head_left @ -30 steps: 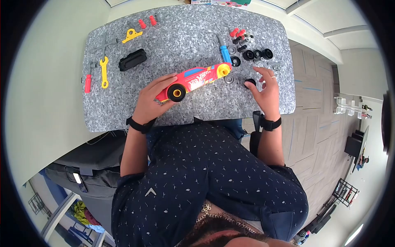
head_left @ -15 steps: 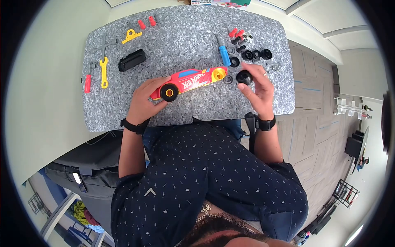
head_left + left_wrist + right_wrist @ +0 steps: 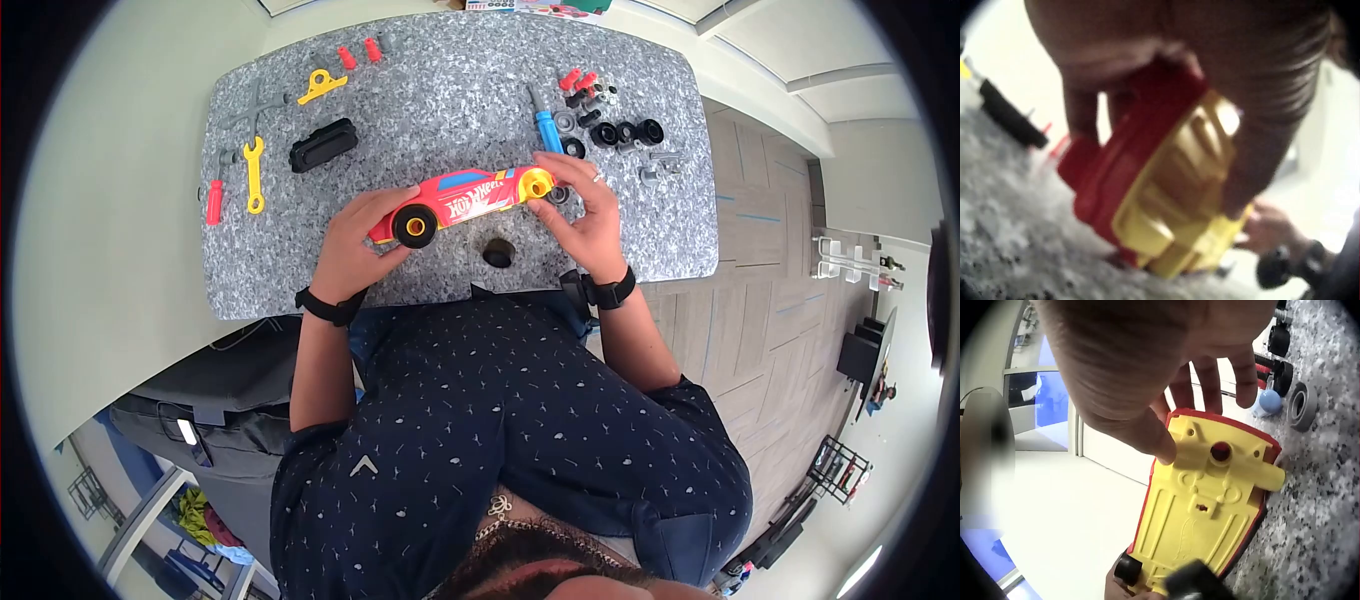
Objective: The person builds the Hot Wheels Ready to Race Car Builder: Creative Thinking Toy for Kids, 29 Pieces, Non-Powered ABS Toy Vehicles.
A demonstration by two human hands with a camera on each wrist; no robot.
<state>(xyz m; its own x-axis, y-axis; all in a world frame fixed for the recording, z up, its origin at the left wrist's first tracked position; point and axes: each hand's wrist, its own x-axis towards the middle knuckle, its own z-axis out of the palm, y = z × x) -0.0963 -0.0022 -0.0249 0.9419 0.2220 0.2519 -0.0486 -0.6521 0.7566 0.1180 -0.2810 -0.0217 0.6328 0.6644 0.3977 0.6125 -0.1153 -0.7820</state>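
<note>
Here, left fingers (image 3: 376, 205) clamp the toy car (image 3: 470, 198); right fingers (image 3: 574, 176) pinch its wheelless end.

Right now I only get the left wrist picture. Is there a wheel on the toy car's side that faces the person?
Observer: Yes, the head view shows a black wheel on the toy car, by the left hand.

Operator: Cool! What about the other end, same side?

Observer: No wheel there. The yellow hub is bare, and the right hand holds that end.

Operator: Is there a screwdriver anywhere close?

Observer: Yes, a blue-handled screwdriver lies just beyond that bare end, its gray shaft pointing away from the person.
</note>
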